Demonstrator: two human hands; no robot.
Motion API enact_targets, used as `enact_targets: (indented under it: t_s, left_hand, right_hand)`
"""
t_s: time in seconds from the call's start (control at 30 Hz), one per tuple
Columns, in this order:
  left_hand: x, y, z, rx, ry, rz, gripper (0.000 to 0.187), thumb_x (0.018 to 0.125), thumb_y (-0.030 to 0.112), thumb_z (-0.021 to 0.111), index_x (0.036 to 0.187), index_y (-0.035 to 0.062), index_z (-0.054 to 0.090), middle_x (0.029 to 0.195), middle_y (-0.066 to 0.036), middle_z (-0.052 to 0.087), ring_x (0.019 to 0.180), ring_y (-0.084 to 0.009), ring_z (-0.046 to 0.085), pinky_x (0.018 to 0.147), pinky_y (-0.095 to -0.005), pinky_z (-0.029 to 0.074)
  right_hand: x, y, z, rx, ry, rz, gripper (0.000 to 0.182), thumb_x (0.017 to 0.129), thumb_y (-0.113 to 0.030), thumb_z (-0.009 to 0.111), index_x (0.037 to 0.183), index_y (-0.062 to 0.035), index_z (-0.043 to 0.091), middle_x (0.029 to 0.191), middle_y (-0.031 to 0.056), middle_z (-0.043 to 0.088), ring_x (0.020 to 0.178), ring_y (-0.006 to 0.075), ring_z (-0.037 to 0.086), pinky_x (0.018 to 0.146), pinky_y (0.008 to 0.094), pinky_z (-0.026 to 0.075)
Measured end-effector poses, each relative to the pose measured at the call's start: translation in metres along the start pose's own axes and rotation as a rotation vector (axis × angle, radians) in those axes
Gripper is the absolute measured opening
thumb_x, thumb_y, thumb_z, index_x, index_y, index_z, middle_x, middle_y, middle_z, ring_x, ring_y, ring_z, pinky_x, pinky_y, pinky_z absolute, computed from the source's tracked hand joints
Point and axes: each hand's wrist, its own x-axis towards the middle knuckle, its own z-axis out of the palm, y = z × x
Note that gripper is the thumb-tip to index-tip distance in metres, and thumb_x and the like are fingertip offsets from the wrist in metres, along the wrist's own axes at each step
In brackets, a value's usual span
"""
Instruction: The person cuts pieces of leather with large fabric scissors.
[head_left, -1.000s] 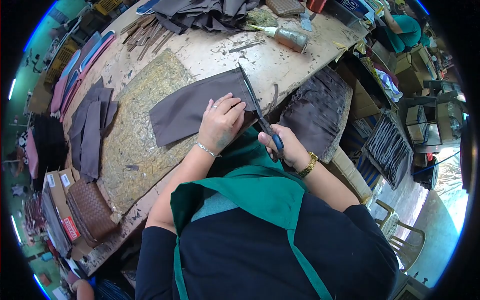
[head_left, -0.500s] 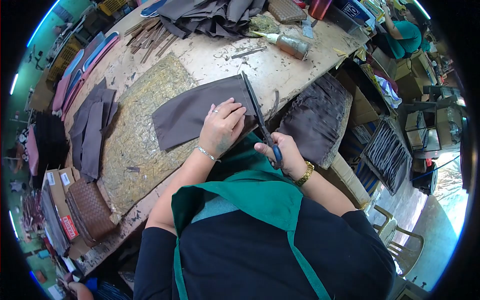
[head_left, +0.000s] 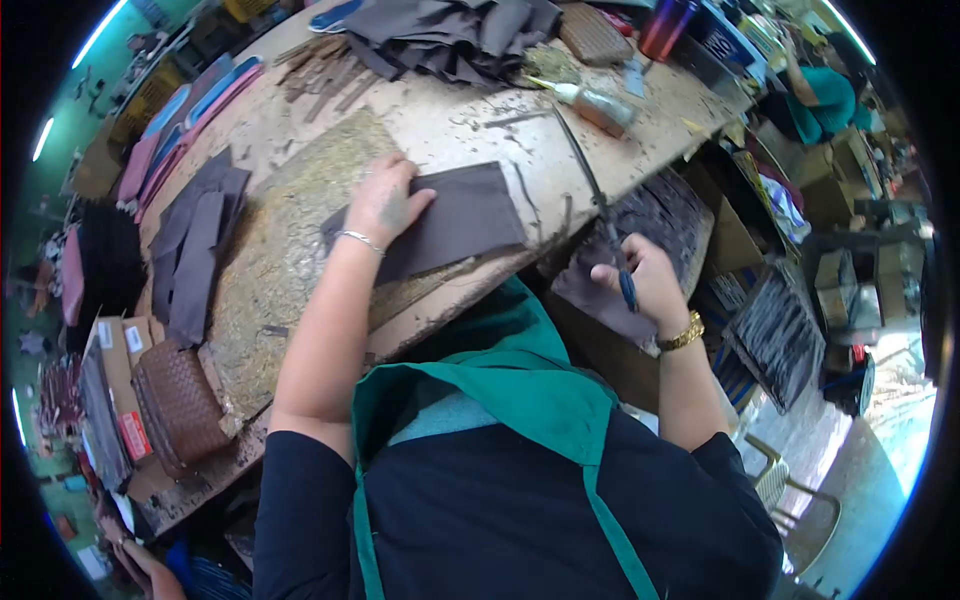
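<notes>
A dark brown piece of fabric [head_left: 460,220] lies on the work table, partly over a mottled yellowish board [head_left: 270,250]. My left hand [head_left: 385,200] rests over its left part, thumb spread from the bent fingers. Beyond the table's front edge, my right hand [head_left: 648,285] is closed round the handles of long scissors [head_left: 582,160]. Their blades point up and away across the table, apart from the fabric. A thin dark strip [head_left: 525,195] lies just past the fabric's right edge.
More brown fabric pieces [head_left: 195,250] lie at left. A heap of dark fabric [head_left: 450,40] and a bottle with a pointed nozzle [head_left: 597,108] are at the back. A stack of dark pieces [head_left: 640,235] sits below the table's right edge. A person in green [head_left: 825,90] is far right.
My right hand has drawn the scissors rightward, off the fabric's edge. My left hand has shifted left and away along the fabric. A thin strip now lies separate beside the fabric.
</notes>
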Motion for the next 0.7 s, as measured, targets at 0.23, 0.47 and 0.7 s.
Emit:
enact_targets:
  t_s: [0.23,0.47,0.7]
  left_hand:
    - [-0.015,0.004,-0.027,-0.152,0.144,-0.038,0.016,0.077,0.018,0.059,0.080,0.0054,0.049,0.071,-0.017,0.057,0.069,-0.0340,0.057,0.061,-0.0398,0.046]
    - [-0.060,-0.133,-0.165,0.438,0.323,-0.473,0.017,0.072,0.018,0.063,0.085,0.0071,0.060,0.084,-0.016,0.060,0.081,-0.0305,0.058,0.070,-0.0391,0.047]
    - [-0.007,-0.071,-0.057,0.262,0.171,-0.184,0.063,0.073,0.041,0.062,0.117,0.0001,0.044,0.119,-0.023,0.046,0.113,-0.0347,0.043,0.091,-0.0375,0.038]
  right_hand:
    - [0.114,0.004,0.020,-0.428,0.272,-0.268,0.050,0.055,-0.042,0.077,0.072,-0.0015,0.051,0.066,0.0167,0.055,0.063,0.0352,0.053,0.057,0.0414,0.042]
    - [0.122,0.012,0.034,-0.341,0.467,-0.460,0.049,0.056,-0.041,0.076,0.075,-0.0022,0.053,0.068,0.0139,0.055,0.066,0.0336,0.053,0.059,0.0386,0.042]
    - [0.129,0.019,0.039,-0.342,0.545,-0.468,0.052,0.051,-0.046,0.076,0.074,-0.0050,0.053,0.068,0.0119,0.056,0.068,0.0309,0.055,0.059,0.0396,0.043]
